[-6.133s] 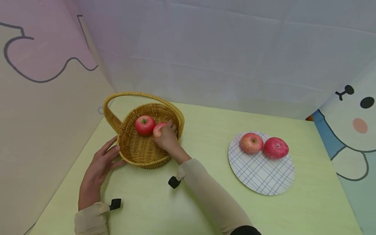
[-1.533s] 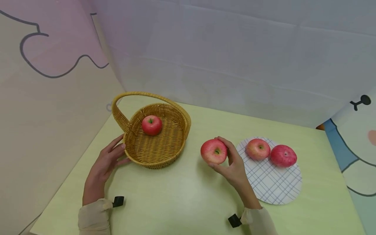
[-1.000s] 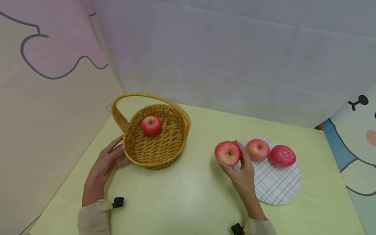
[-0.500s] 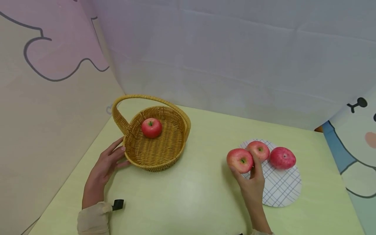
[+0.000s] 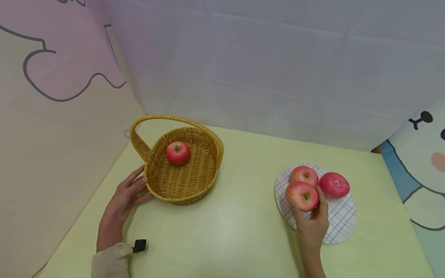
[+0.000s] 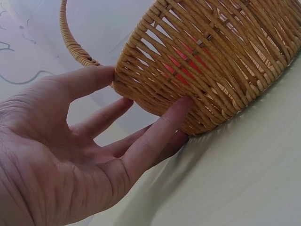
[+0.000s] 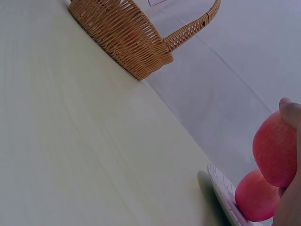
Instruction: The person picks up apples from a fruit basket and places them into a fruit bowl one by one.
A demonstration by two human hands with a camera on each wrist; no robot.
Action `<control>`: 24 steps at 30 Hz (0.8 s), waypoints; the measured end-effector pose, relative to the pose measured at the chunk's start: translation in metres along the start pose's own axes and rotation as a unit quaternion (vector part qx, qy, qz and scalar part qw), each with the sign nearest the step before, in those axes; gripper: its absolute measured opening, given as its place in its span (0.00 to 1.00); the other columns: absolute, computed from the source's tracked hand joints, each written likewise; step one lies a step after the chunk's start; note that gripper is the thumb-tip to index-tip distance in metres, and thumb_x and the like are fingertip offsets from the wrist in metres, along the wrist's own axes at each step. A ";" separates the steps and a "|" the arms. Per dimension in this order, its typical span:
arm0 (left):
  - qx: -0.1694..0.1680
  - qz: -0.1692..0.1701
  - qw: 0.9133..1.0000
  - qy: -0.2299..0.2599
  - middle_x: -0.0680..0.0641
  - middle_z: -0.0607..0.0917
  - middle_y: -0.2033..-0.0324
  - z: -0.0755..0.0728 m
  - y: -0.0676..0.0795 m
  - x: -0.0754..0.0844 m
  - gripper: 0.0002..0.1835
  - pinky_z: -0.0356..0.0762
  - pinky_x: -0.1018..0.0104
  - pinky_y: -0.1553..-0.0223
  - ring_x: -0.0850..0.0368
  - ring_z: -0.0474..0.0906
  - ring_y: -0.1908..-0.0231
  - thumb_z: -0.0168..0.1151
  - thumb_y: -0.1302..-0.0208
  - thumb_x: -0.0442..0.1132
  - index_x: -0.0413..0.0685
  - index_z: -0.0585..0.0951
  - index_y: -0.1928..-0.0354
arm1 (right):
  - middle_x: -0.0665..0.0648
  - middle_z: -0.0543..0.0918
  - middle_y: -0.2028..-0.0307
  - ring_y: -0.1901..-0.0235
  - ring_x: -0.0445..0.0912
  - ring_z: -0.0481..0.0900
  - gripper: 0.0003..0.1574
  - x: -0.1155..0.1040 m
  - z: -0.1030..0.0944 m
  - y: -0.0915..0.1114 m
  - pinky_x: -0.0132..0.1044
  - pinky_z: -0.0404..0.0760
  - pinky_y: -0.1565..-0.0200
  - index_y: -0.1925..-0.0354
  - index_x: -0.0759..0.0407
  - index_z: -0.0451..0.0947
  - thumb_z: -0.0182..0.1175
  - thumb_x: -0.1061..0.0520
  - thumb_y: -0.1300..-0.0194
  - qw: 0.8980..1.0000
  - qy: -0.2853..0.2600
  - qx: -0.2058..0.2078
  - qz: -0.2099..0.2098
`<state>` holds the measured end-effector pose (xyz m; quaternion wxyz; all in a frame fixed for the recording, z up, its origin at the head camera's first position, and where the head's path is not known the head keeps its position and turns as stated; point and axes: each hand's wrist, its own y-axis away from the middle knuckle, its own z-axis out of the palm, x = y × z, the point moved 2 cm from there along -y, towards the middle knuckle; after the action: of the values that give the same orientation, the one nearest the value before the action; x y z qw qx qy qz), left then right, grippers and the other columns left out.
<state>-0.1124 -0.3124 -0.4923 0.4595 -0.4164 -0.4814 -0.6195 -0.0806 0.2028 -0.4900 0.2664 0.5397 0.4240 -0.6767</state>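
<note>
The basket (image 5: 187, 175) is rough woven wicker, the tabletop (image 5: 222, 231) smooth, faintly glossy.

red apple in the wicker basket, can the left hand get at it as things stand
Probably yes: the left hand touches the outside of the wicker basket, the red apple lies uncovered near that side, and only the rim seems to stand between.

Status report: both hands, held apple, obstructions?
Left hand touching basket. Right hand gripping apple over plate. Two fruits on plate's far side, possibly in the way.
</note>
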 end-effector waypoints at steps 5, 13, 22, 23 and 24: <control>0.003 -0.001 1.000 0.006 0.46 0.61 0.25 0.000 0.000 -0.001 0.32 0.84 0.57 0.50 0.64 0.80 0.42 0.49 0.23 0.41 0.61 0.53 0.22 | 0.64 0.68 0.32 0.35 0.46 0.68 0.50 0.001 -0.007 -0.001 0.20 0.69 0.37 0.29 0.61 0.64 0.70 0.74 0.49 0.999 -0.002 0.044 0.006; 0.008 -0.004 1.000 0.001 0.45 0.60 0.24 0.000 0.001 -0.001 0.32 0.84 0.58 0.50 0.64 0.79 0.42 0.49 0.23 0.41 0.61 0.53 0.22 | 0.59 0.69 0.34 0.36 0.49 0.69 0.50 0.004 -0.018 -0.002 0.23 0.71 0.37 0.30 0.61 0.64 0.72 0.72 0.49 0.989 -0.038 0.141 0.011; 0.001 0.008 1.000 -0.002 0.46 0.61 0.25 -0.001 0.000 -0.002 0.32 0.84 0.57 0.51 0.64 0.79 0.42 0.48 0.23 0.41 0.60 0.52 0.22 | 0.54 0.70 0.35 0.37 0.46 0.70 0.51 0.004 -0.034 -0.007 0.21 0.73 0.40 0.31 0.50 0.66 0.76 0.63 0.50 0.978 0.003 0.201 0.064; 0.003 0.007 1.000 -0.002 0.46 0.61 0.25 -0.001 0.000 -0.002 0.32 0.84 0.57 0.51 0.64 0.79 0.42 0.48 0.23 0.41 0.60 0.52 0.22 | 0.54 0.70 0.35 0.37 0.46 0.69 0.50 0.004 -0.037 -0.008 0.22 0.72 0.40 0.31 0.49 0.66 0.76 0.62 0.50 0.976 0.007 0.206 0.067; 0.004 0.007 1.000 -0.002 0.45 0.61 0.25 -0.001 0.000 -0.002 0.32 0.84 0.56 0.51 0.64 0.79 0.42 0.49 0.23 0.40 0.60 0.52 0.22 | 0.53 0.70 0.34 0.37 0.46 0.69 0.50 0.005 -0.039 -0.009 0.22 0.72 0.39 0.31 0.49 0.65 0.76 0.61 0.49 0.975 0.014 0.211 0.070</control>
<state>-0.1122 -0.3129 -0.4947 0.4645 -0.4190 -0.4819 -0.6136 -0.0699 0.2414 -0.4941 0.1873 0.6219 0.2364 -0.7227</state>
